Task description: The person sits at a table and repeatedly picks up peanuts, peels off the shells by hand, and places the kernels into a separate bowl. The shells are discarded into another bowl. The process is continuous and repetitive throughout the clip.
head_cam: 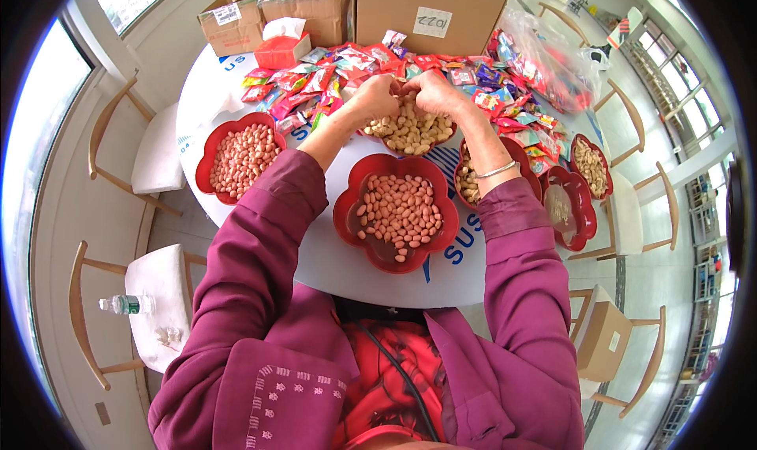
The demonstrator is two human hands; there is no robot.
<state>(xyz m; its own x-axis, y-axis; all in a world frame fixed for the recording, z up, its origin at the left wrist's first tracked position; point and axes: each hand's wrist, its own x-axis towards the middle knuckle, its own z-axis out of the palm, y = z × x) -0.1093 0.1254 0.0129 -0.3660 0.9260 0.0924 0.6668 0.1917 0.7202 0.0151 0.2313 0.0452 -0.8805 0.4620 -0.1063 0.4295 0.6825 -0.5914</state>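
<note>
Both hands meet over a red flower-shaped bowl of unshelled peanuts (414,132). My left hand (376,100) has its fingers bent at the bowl's far side; my right hand (436,95) is close beside it, fingers bent too. The fingertips are hidden, so what they hold cannot be told. Nearer to me stands a red bowl (355,213) with shelled pink peanuts (402,210). Another bowl of shelled peanuts (245,160) is at the left. Under my right forearm, partly covered, is a bowl with peanuts in their shells (467,181).
Wrapped candies (319,80) spread across the far side of the round table (366,287), before cardboard boxes (390,12) and a tissue pack (282,51). A plastic bag (553,66) lies far right. Right are a bowl of peanut shells (589,165) and a red bowl (582,216). Chairs surround the table.
</note>
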